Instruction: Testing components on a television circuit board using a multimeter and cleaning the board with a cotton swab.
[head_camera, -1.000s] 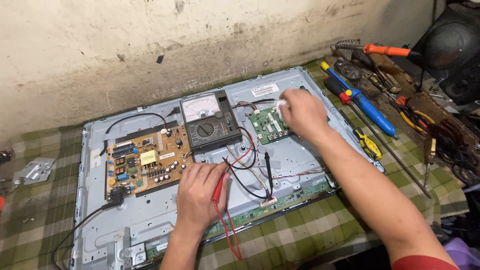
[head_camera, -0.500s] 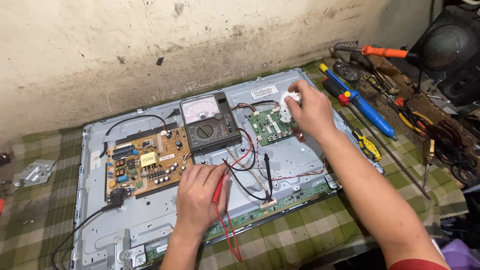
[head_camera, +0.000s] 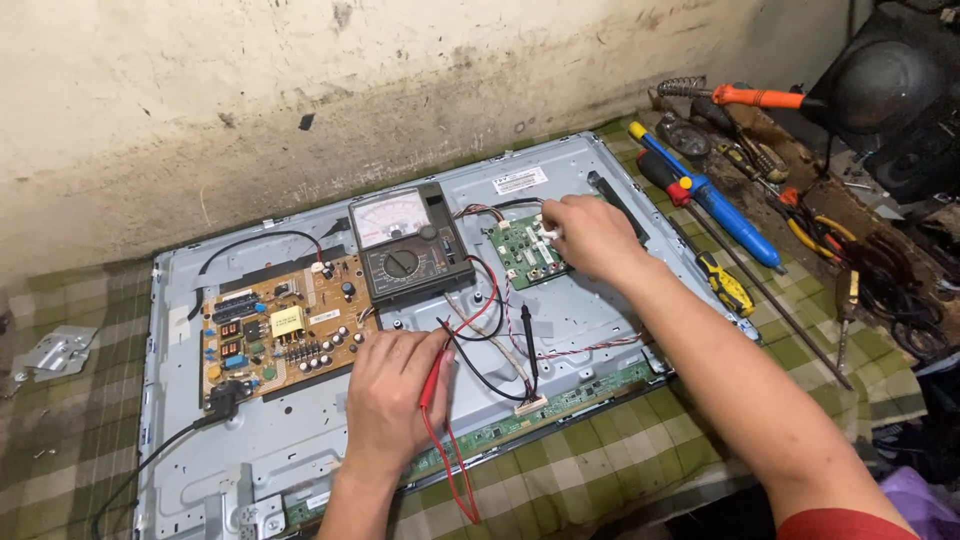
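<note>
Now right hand (head_camera: 590, 235) shifted lower, pinching green board (head_camera: 528, 252) edge; left hand (head_camera: 390, 395) unmoved, gripping red probe (head_camera: 432, 378).

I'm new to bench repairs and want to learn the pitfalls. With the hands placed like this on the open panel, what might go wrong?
1. The left hand holds the red probe low on the bare metal chassis; a slip might bridge contacts.
2. The black probe lies loose among the wires and might roll.
3. The right hand presses on the small green board; its sleeve-free forearm might snag the red-and-white wires.

A blue screwdriver (head_camera: 722, 208), an orange-handled soldering iron (head_camera: 757, 97) and a metal bracket (head_camera: 57, 352) lie aside.
</note>
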